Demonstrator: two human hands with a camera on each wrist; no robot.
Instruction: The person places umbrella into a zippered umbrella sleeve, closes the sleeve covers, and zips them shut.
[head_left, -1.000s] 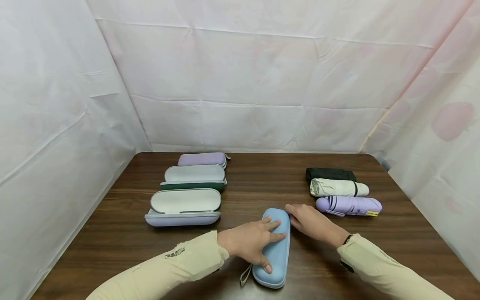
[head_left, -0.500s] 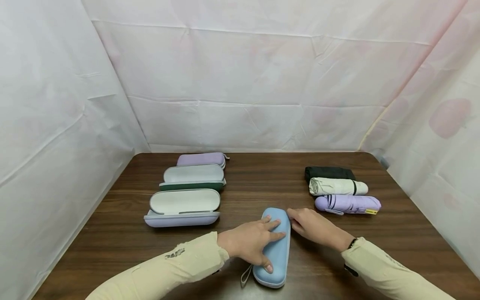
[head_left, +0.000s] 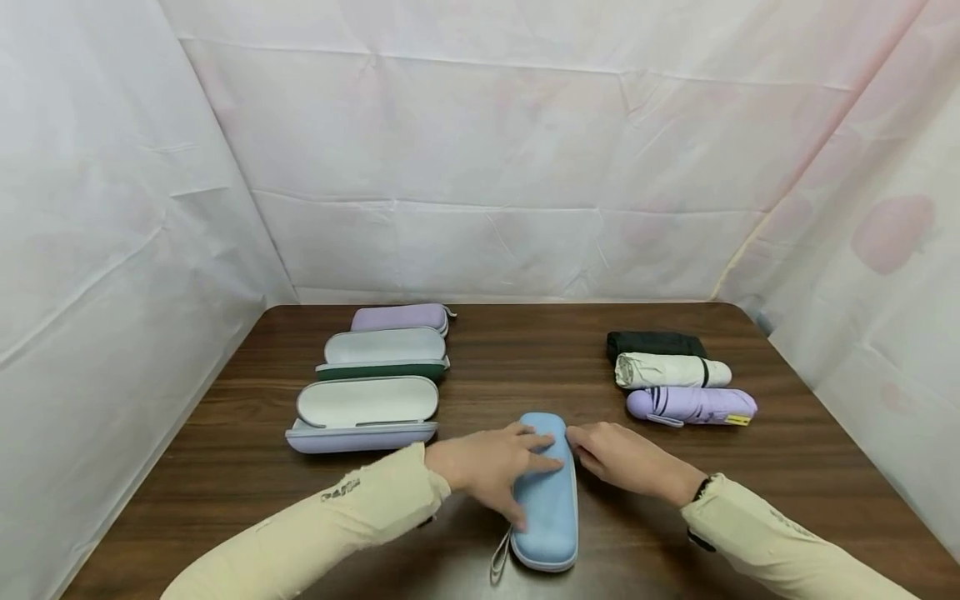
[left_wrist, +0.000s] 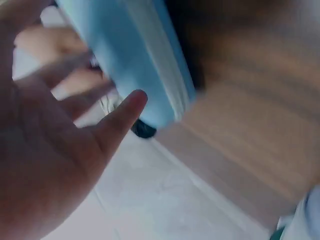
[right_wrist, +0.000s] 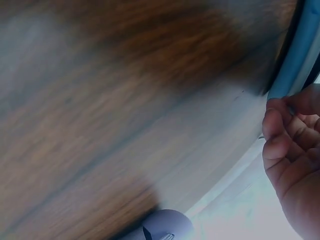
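Note:
A closed light-blue zippered case [head_left: 551, 508] lies lengthwise on the table in the head view, with a wrist loop [head_left: 499, 558] at its near left. My left hand [head_left: 487, 467] spreads its fingers over the case's left side and top. In the left wrist view, the fingers [left_wrist: 120, 117] are straight beside the blue shell. At the far right corner of the case, my right hand [head_left: 618, 454] has thumb and forefinger pinched together at the zipper seam. The right wrist view shows those fingertips [right_wrist: 276, 122] meeting at the case's edge; the zipper pull between them is mostly hidden.
To the left, two opened cases, one lilac [head_left: 360, 439] and one green [head_left: 382, 371], show pale linings. A closed purple case [head_left: 401, 317] lies behind them. Folded umbrellas in lilac [head_left: 693, 406], cream [head_left: 671, 371] and black [head_left: 656, 343] lie at right. Fabric walls [head_left: 465, 167] surround the table.
My left hand has shifted a little left on the case, its thumb now nearer the left edge. The blue case has turned slightly, while my right hand stays at its far corner.

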